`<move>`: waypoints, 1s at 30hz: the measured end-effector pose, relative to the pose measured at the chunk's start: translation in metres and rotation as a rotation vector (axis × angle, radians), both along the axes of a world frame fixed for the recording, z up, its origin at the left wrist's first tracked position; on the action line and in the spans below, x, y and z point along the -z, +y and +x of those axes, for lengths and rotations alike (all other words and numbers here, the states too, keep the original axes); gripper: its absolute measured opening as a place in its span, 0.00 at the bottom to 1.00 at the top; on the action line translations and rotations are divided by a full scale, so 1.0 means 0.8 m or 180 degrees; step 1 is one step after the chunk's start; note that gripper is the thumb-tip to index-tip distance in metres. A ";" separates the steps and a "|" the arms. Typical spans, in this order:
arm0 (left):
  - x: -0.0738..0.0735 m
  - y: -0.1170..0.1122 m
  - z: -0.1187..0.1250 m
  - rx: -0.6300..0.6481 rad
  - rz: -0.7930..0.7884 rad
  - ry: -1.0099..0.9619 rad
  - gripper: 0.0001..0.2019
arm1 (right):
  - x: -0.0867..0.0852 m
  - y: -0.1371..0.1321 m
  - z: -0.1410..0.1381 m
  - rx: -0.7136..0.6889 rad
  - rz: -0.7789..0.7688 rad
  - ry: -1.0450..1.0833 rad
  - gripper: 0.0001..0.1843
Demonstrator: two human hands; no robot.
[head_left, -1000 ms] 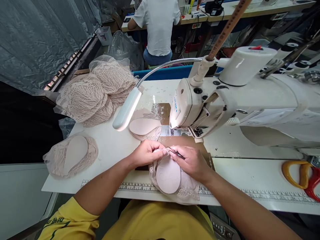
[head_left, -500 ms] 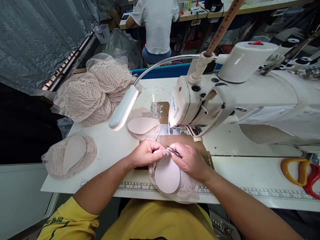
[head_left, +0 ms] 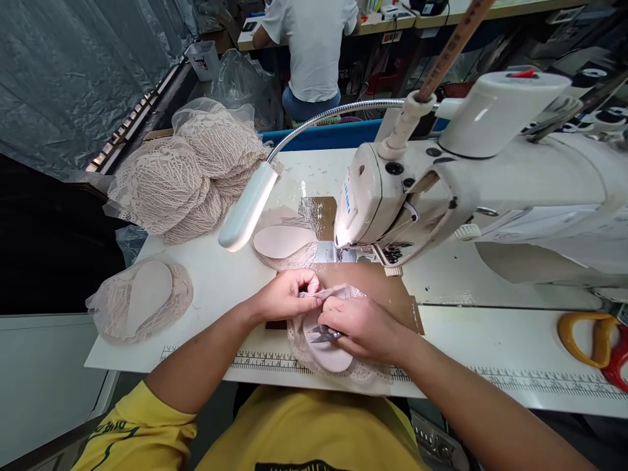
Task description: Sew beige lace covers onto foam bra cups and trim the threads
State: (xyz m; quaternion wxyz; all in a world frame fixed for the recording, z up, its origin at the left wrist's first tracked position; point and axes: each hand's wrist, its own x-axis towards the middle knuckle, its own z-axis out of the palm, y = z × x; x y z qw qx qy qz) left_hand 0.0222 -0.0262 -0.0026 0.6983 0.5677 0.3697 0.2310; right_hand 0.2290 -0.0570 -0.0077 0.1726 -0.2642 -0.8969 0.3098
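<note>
Between my hands, at the front of the table, lies a beige lace piece with a smooth oval pad (head_left: 328,356). My left hand (head_left: 287,294) pinches the upper edge of its lace. My right hand (head_left: 366,327) is closed around small thread snips (head_left: 324,335), their blades pointing left over the pad. Its thumb and forefinger also touch the gathered lace edge. Just behind my hands, another lace piece with a teardrop pad (head_left: 284,242) rests beside the sewing machine's needle area (head_left: 346,252).
A tall heap of lace pieces (head_left: 171,170) is at the back left, and one padded lace piece (head_left: 150,297) at the left edge. The lamp (head_left: 249,206) hangs over the table. Orange-and-red-handled scissors (head_left: 586,337) lie right. A person in white (head_left: 316,52) sits beyond.
The snips have swung down from the lace tip to lie over the pad. My right fingers have come to the lace edge, which is now stretched out to the right.
</note>
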 end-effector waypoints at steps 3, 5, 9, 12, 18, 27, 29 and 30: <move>-0.004 0.004 -0.003 -0.0106 -0.0556 -0.0452 0.20 | 0.005 -0.001 -0.007 0.0064 0.0226 -0.0541 0.06; -0.007 0.008 -0.007 -0.0155 -0.0878 -0.0700 0.21 | 0.004 -0.001 -0.008 0.0092 0.0173 -0.0609 0.06; -0.013 0.017 -0.018 -0.0203 -0.1290 -0.0809 0.20 | 0.002 0.000 -0.007 0.0108 0.0184 -0.0614 0.05; -0.017 0.021 -0.025 -0.0475 -0.1347 -0.0866 0.20 | 0.004 0.000 -0.007 0.0087 0.0198 -0.0536 0.06; -0.020 0.020 -0.024 -0.0819 -0.1009 -0.0895 0.17 | -0.002 0.002 -0.008 0.0110 -0.0090 -0.0371 0.04; -0.024 0.018 -0.021 -0.1113 -0.0540 -0.0578 0.18 | -0.014 0.004 0.010 0.0941 -0.0458 0.0168 0.17; -0.023 0.018 -0.021 -0.1136 -0.0523 -0.0601 0.19 | -0.021 0.004 0.012 0.1103 -0.0328 0.0045 0.18; -0.023 0.017 -0.021 -0.1144 -0.0512 -0.0617 0.19 | -0.025 0.005 0.011 0.1145 -0.0276 -0.0024 0.18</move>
